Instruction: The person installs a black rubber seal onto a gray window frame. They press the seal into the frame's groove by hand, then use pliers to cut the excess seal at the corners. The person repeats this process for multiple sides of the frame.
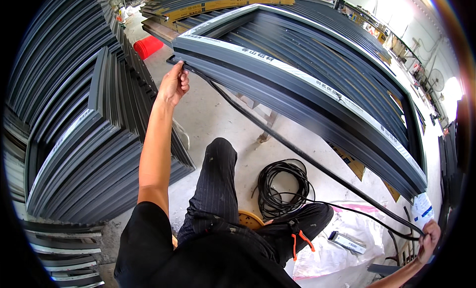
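Bright light glares along a white wall beyond a pale grey floor.

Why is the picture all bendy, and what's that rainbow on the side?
In the head view, the fisheye lens bows the straight edges of the dark frame; also in the head view, the rainbow streak down the right rim is probably lens flare, and glare washes out bits of the white wall.
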Demonstrator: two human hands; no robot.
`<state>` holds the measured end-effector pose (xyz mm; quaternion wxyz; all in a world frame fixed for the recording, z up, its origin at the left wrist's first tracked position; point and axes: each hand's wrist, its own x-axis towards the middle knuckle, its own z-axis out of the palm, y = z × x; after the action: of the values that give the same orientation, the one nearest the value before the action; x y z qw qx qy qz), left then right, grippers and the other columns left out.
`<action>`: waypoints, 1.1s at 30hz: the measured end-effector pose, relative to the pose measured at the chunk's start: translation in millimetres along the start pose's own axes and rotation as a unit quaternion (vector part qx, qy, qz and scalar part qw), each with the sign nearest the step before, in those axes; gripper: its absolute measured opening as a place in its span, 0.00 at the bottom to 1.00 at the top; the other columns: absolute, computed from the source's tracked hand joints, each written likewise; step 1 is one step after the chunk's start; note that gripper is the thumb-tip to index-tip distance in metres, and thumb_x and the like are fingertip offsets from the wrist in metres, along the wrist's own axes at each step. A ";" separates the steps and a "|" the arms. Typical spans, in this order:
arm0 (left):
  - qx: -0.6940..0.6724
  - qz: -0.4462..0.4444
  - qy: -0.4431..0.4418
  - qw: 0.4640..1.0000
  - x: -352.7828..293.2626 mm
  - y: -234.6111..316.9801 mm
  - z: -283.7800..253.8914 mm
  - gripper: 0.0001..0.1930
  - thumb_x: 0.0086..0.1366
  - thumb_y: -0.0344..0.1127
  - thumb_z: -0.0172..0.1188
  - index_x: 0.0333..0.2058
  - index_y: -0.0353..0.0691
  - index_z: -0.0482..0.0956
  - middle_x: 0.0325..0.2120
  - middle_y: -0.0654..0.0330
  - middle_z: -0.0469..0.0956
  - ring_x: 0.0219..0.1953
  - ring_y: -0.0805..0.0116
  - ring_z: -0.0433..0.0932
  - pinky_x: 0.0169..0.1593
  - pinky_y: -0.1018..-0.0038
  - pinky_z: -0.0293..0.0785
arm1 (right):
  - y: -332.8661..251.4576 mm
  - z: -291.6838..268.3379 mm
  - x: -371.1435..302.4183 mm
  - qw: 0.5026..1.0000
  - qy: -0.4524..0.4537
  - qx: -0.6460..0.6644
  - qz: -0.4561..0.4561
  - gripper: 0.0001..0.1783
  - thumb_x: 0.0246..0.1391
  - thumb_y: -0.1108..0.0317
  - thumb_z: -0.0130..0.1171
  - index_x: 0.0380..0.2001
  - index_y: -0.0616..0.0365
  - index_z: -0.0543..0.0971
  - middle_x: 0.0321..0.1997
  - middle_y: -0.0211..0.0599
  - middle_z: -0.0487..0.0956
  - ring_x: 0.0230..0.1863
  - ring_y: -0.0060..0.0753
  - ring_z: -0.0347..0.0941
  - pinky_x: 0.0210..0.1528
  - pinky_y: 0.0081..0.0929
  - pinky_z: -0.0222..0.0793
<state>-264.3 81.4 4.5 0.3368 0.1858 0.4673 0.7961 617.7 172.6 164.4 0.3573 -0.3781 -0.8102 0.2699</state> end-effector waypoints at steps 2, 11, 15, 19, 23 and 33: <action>-0.011 0.001 -0.012 1.000 -5.0 0.4 3.3 0.19 0.68 0.49 0.59 0.25 0.42 0.71 0.16 0.70 0.63 0.18 0.77 0.61 0.21 0.80 0.55 | 4.1 1.2 -24.7 0.994 0.036 0.099 -0.022 0.25 0.62 0.47 0.57 0.20 0.54 0.65 0.17 0.27 0.60 0.12 0.13 0.53 0.31 0.06 0.57; 0.006 0.047 0.027 0.998 9.0 -10.6 4.8 0.16 0.66 0.44 0.60 0.24 0.41 0.70 0.12 0.70 0.60 0.13 0.78 0.58 0.18 0.79 0.52 | 25.1 24.0 50.3 0.993 0.071 0.082 0.055 0.20 0.69 0.58 0.46 0.49 0.66 0.74 0.47 0.39 0.74 0.37 0.21 0.67 0.44 0.15 0.60; 0.019 0.063 0.063 0.996 8.2 -13.9 15.9 0.15 0.65 0.43 0.59 0.24 0.42 0.69 0.10 0.70 0.59 0.11 0.78 0.56 0.16 0.79 0.50 | 40.7 64.3 118.5 0.970 0.160 -0.185 0.005 0.22 0.69 0.57 0.46 0.53 0.65 0.75 0.53 0.37 0.76 0.58 0.28 0.67 0.63 0.22 0.53; 0.020 -0.002 0.041 0.999 -4.2 -8.1 17.5 0.17 0.66 0.46 0.60 0.24 0.42 0.70 0.12 0.69 0.61 0.14 0.78 0.59 0.19 0.79 0.55 | 56.6 91.9 155.4 0.979 0.195 -0.019 0.048 0.24 0.69 0.52 0.47 0.50 0.63 0.78 0.34 0.25 0.70 0.40 0.18 0.64 0.50 0.14 0.54; 0.011 -0.020 -0.026 0.999 -11.8 -8.7 19.8 0.18 0.69 0.47 0.57 0.25 0.40 0.71 0.14 0.68 0.63 0.16 0.77 0.60 0.21 0.78 0.55 | 63.0 81.8 153.9 0.985 0.158 0.012 0.066 0.24 0.69 0.50 0.47 0.44 0.62 0.79 0.31 0.24 0.66 0.39 0.18 0.62 0.48 0.15 0.53; -0.014 -0.025 -0.071 0.997 -29.4 -23.5 40.8 0.23 0.72 0.49 0.52 0.20 0.42 0.70 0.12 0.69 0.57 0.15 0.77 0.55 0.19 0.78 0.49 | 75.5 80.8 163.1 0.986 0.126 -0.063 0.090 0.21 0.68 0.48 0.49 0.30 0.54 0.71 0.27 0.26 0.65 0.36 0.19 0.67 0.49 0.17 0.58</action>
<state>-210.1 93.7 4.8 0.3914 0.2258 0.4349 0.7789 511.3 333.4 123.8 0.4060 -0.5022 -0.7369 0.1997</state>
